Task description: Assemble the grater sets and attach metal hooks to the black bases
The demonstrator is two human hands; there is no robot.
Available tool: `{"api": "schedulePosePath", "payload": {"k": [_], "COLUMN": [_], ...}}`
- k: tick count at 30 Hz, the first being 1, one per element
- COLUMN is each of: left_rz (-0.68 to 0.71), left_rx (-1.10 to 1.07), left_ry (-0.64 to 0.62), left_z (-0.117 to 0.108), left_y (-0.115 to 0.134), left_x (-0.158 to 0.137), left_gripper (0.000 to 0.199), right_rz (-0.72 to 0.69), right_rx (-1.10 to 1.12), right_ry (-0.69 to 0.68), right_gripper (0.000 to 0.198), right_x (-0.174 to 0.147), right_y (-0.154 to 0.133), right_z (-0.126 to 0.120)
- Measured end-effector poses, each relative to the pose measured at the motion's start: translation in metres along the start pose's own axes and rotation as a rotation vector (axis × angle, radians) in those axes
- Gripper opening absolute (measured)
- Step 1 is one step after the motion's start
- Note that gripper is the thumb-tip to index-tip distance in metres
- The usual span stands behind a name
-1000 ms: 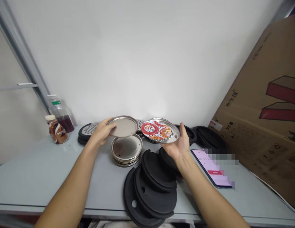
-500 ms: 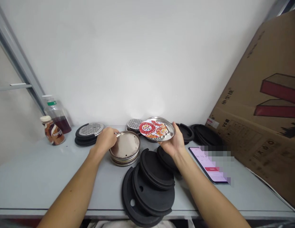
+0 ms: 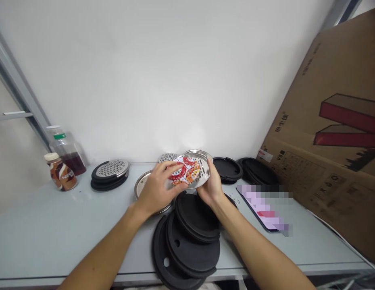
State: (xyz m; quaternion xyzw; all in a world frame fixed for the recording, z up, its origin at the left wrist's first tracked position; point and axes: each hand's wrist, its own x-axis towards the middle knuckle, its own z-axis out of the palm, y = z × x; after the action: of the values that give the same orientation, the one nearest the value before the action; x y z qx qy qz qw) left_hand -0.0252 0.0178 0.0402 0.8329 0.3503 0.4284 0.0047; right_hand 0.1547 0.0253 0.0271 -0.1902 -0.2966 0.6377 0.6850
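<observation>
My right hand (image 3: 212, 186) holds a round metal grater disc (image 3: 203, 173) by its right edge, tilted above the table. A round card printed in red, orange and white (image 3: 191, 171) lies against the disc's face. My left hand (image 3: 157, 188) has its fingers over the card's left part and its thumb at the lower edge. Beneath that hand, a stack of round metal lids (image 3: 140, 186) is partly hidden. Several black round lids (image 3: 196, 251) overlap in front of me, below both hands.
Black-rimmed grater lids (image 3: 113, 169) stand at the left, beside a coffee bottle (image 3: 61, 173) and a bottle of dark liquid (image 3: 73, 157). More black lids (image 3: 226, 169) lie behind at the right. A phone (image 3: 264, 211) and a big cardboard box (image 3: 329, 161) border the right side.
My left hand has left the metal lid stack and moved right onto the printed card. My right hand has brought the disc slightly left.
</observation>
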Motion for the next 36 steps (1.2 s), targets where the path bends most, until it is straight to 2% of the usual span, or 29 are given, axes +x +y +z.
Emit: {"api": "schedulePosePath", "payload": {"k": [3, 6, 9, 11, 12, 15, 17, 19, 22, 26, 28, 30, 33, 36], "left_rz": [0.028, -0.005, -0.294, -0.522, -0.591, -0.752, -0.851, -0.921, -0.968, -0.962, -0.935, -0.889, -0.819, -0.822], "left_rx": [0.041, -0.020, -0.107, -0.138, -0.151, -0.245, -0.333, -0.404, -0.467, -0.436, -0.366, -0.266, -0.056, 0.183], "left_ry": [-0.043, -0.025, 0.140, 0.255, 0.276, 0.225, 0.138, 0.056, -0.044, -0.130, -0.139, -0.127, -0.061, 0.047], "left_z": [0.011, 0.007, -0.009, -0.018, -0.020, -0.012, 0.001, 0.014, 0.027, 0.032, 0.031, 0.027, 0.003, -0.044], "left_y": [0.010, 0.003, -0.013, -0.030, -0.041, -0.078, -0.101, -0.117, -0.129, -0.129, -0.126, -0.123, -0.124, -0.133], "left_x": [-0.007, -0.010, -0.001, 0.015, 0.025, 0.057, 0.074, 0.084, 0.087, 0.079, 0.075, 0.071, 0.056, 0.028], "left_gripper": [0.042, 0.027, 0.026, 0.036, 0.041, 0.041, 0.031, 0.028, 0.033, 0.034, 0.033, 0.031, 0.029, 0.034], "right_rz": [-0.069, -0.162, -0.140, -0.134, -0.150, -0.242, -0.282, -0.285, -0.257, -0.239, -0.258, -0.302, -0.374, -0.461], "right_rx": [-0.094, -0.264, -0.398, -0.429, -0.435, -0.442, -0.452, -0.461, -0.486, -0.556, -0.712, -1.061, -1.483, -1.579], "right_ry": [0.035, 0.135, 0.251, 0.347, 0.389, 0.464, 0.486, 0.476, 0.417, 0.350, 0.367, 0.406, 0.426, 0.437], "right_gripper": [0.039, 0.034, 0.031, 0.029, 0.027, 0.037, 0.048, 0.051, 0.051, 0.065, 0.071, 0.070, 0.064, 0.058], "right_x": [-0.002, -0.001, 0.004, 0.011, 0.016, 0.035, 0.048, 0.059, 0.065, 0.059, 0.056, 0.056, 0.058, 0.054], "right_y": [0.009, 0.014, 0.009, -0.001, -0.008, -0.028, -0.038, -0.042, -0.042, -0.043, -0.046, -0.048, -0.050, -0.051], "right_z": [-0.003, -0.010, -0.017, -0.022, -0.026, -0.039, -0.050, -0.059, -0.068, -0.078, -0.085, -0.092, -0.096, -0.089]}}
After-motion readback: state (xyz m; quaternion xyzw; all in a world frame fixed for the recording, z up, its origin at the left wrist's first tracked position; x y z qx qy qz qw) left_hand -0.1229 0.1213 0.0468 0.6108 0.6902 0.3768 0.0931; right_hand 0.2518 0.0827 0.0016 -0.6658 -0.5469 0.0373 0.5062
